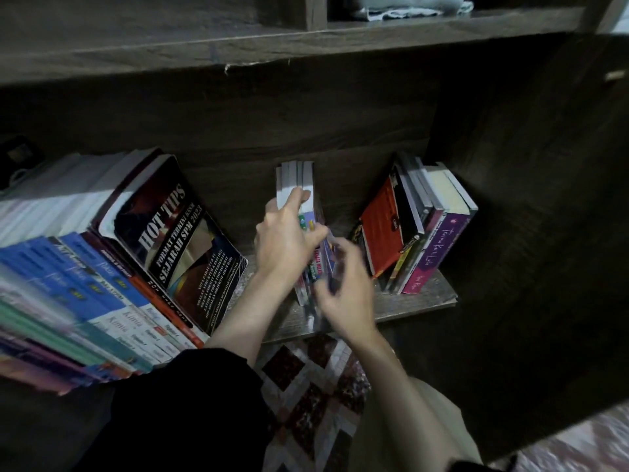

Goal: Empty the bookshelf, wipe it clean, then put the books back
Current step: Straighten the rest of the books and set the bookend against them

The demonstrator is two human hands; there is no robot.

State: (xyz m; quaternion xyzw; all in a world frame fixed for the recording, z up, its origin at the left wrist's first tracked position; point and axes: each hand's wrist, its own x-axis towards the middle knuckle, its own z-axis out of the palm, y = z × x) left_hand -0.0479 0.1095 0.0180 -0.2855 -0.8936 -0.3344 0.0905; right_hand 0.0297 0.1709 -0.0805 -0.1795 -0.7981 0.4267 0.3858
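The dark wooden bookshelf fills the view, and its lower shelf board carries 3 groups of books. The largest, a long row of workbooks, packs the left side and leans right. A black "HOT TIPS" book rests against the row's right end, cover facing up. At the right end a smaller group of novels leans left, with a red cover on its near side and a purple spine further right. Bare board lies between each group.

Above, on the upper shelf, lies a pale cloth. Below the board's edge a patterned floor shows.

In the middle stand a few thin books, upright, apart from both neighbouring groups. The left hand grips them from the left, its fingers curled over their top edges. The right hand is just beside their spines, low at the front. It is blurred, so I cannot tell whether its curled fingers hold anything.
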